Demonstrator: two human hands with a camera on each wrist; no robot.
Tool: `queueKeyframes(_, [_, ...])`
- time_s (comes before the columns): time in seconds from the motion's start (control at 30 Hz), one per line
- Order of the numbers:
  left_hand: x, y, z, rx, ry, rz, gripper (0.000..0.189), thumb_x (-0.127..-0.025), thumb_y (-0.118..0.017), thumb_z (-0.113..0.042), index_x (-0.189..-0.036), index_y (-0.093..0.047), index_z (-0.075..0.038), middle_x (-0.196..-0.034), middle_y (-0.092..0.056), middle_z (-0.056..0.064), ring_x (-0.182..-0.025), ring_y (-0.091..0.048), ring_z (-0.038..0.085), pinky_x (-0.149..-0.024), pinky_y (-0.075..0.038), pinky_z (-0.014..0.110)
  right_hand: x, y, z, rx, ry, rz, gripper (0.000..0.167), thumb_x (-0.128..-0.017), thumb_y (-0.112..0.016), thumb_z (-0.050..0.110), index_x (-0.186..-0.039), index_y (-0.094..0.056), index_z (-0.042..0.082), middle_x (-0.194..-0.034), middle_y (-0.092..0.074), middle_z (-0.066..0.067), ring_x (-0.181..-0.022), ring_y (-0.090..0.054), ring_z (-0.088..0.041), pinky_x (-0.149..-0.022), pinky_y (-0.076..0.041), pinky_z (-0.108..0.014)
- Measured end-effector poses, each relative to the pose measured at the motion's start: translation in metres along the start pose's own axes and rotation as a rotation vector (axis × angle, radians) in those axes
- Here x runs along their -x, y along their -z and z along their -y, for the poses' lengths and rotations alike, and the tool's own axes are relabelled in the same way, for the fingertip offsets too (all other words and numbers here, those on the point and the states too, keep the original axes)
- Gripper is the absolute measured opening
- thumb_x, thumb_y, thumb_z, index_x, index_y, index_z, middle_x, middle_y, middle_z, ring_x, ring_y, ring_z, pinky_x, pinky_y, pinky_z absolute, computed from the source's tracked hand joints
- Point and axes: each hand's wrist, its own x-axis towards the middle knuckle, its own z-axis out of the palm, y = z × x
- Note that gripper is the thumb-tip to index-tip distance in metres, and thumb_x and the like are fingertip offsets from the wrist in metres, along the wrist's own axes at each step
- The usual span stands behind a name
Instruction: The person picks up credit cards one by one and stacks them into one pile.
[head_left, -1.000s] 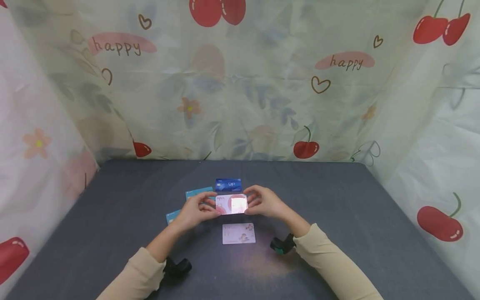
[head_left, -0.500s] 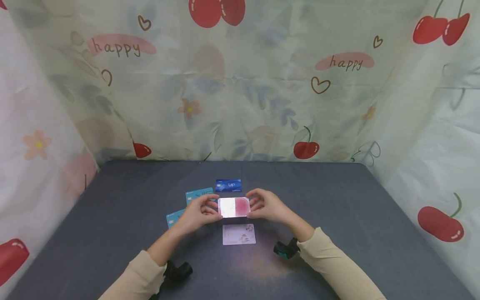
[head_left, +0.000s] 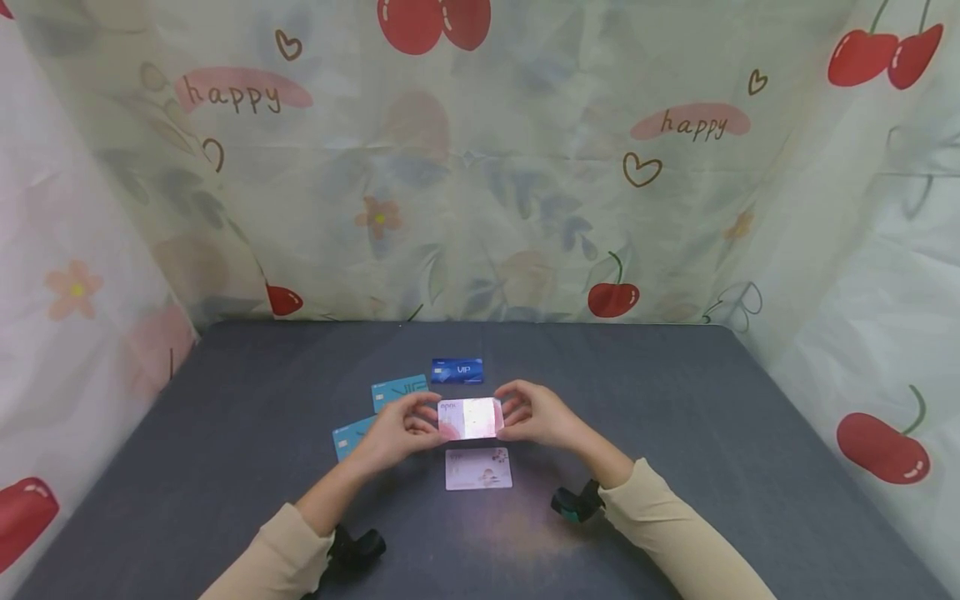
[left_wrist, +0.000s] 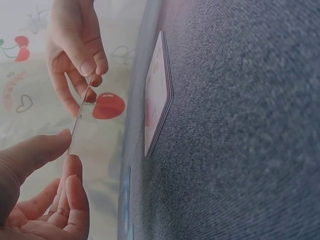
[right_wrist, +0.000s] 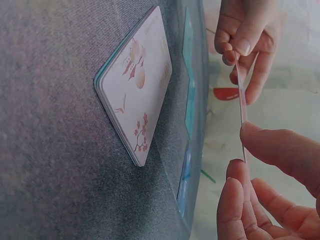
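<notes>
Between my two hands a pink-and-white card [head_left: 453,417] is held up off the table, a bright glare on its middle and right. My left hand [head_left: 401,429] pinches its left end between thumb and fingers. The right end is pinched by my right hand [head_left: 542,414] in the same way. Both wrist views show this card [right_wrist: 242,107] edge-on, raised off the surface. Just below it in the head view lies a stack of cards [head_left: 477,469]. The top card of that stack [right_wrist: 137,82] is pale pink with a floral print.
Two light-blue cards lie left of my hands: one farther back [head_left: 390,390], one nearer [head_left: 351,436] and partly hidden by the left hand. A dark-blue VIP card [head_left: 457,371] lies behind the held card. A dark grey cloth [head_left: 675,433] covers the table; a printed curtain [head_left: 480,208] surrounds it.
Both hands have brought the held card slightly nearer and to the right. The glare on it has shifted with its tilt. The cards on the table have stayed put.
</notes>
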Motion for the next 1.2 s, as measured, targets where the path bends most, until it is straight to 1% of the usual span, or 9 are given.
queueKeyframes(0.3, [0.0016, -0.0001, 0.002, -0.02, -0.042, 0.016, 0.056, -0.077, -0.073, -0.005, -0.126, -0.049, 0.006, -0.101, -0.061, 0.02, -0.078, -0.064, 0.013, -0.069, -0.054, 0.025, 0.0023, -0.0006, -0.0014, -0.007, -0.002, 0.011, 0.052, -0.075, -0.075, 0.007, -0.121, -0.053, -0.001, -0.099, -0.061, -0.015, -0.082, -0.065, -0.015, -0.072, -0.055, -0.029])
queueKeyframes(0.53, [0.0025, -0.0024, 0.003, -0.045, -0.031, 0.011, 0.055, -0.077, -0.074, -0.007, -0.126, -0.051, 0.003, -0.1, -0.061, 0.017, -0.076, -0.063, 0.013, -0.069, -0.053, 0.024, 0.0035, -0.0013, -0.0038, 0.001, 0.004, 0.008, 0.051, -0.075, -0.076, 0.007, -0.12, -0.053, -0.002, -0.098, -0.062, -0.016, -0.081, -0.065, -0.015, -0.071, -0.055, -0.028])
queueKeyframes(0.77, [0.0028, -0.0025, 0.006, -0.061, -0.063, 0.014, 0.055, -0.076, -0.075, -0.006, -0.124, -0.051, 0.005, -0.099, -0.062, 0.019, -0.075, -0.063, 0.012, -0.068, -0.053, 0.023, 0.0039, -0.002, -0.0068, -0.008, 0.018, 0.016, 0.052, -0.075, -0.076, 0.007, -0.12, -0.052, -0.004, -0.098, -0.062, -0.018, -0.08, -0.065, -0.016, -0.07, -0.055, -0.028])
queueKeyframes(0.9, [0.0027, -0.003, 0.0068, -0.064, -0.064, 0.023, 0.055, -0.076, -0.075, -0.006, -0.124, -0.051, 0.005, -0.098, -0.061, 0.018, -0.075, -0.063, 0.013, -0.069, -0.053, 0.023, 0.0047, -0.0026, -0.0079, -0.013, 0.025, 0.017, 0.052, -0.075, -0.075, 0.006, -0.12, -0.052, -0.005, -0.098, -0.062, -0.019, -0.081, -0.066, -0.018, -0.07, -0.055, -0.028])
queueKeyframes(1.03, [0.0036, -0.0045, 0.006, -0.074, -0.056, 0.019, 0.055, -0.076, -0.074, -0.005, -0.124, -0.051, 0.004, -0.098, -0.061, 0.017, -0.075, -0.063, 0.013, -0.068, -0.053, 0.023, 0.0066, -0.003, -0.0076, -0.018, 0.022, 0.021, 0.053, -0.075, -0.075, 0.005, -0.12, -0.052, -0.005, -0.099, -0.062, -0.019, -0.081, -0.066, -0.019, -0.071, -0.055, -0.029])
queueKeyframes(1.2, [0.0048, -0.0056, 0.0063, -0.09, -0.05, 0.016, 0.054, -0.076, -0.075, -0.006, -0.124, -0.052, 0.003, -0.098, -0.062, 0.016, -0.075, -0.063, 0.013, -0.068, -0.053, 0.024, 0.0081, -0.0036, -0.0096, -0.02, 0.015, 0.029, 0.052, -0.075, -0.075, 0.006, -0.12, -0.051, -0.005, -0.099, -0.062, -0.019, -0.081, -0.066, -0.018, -0.071, -0.055, -0.029])
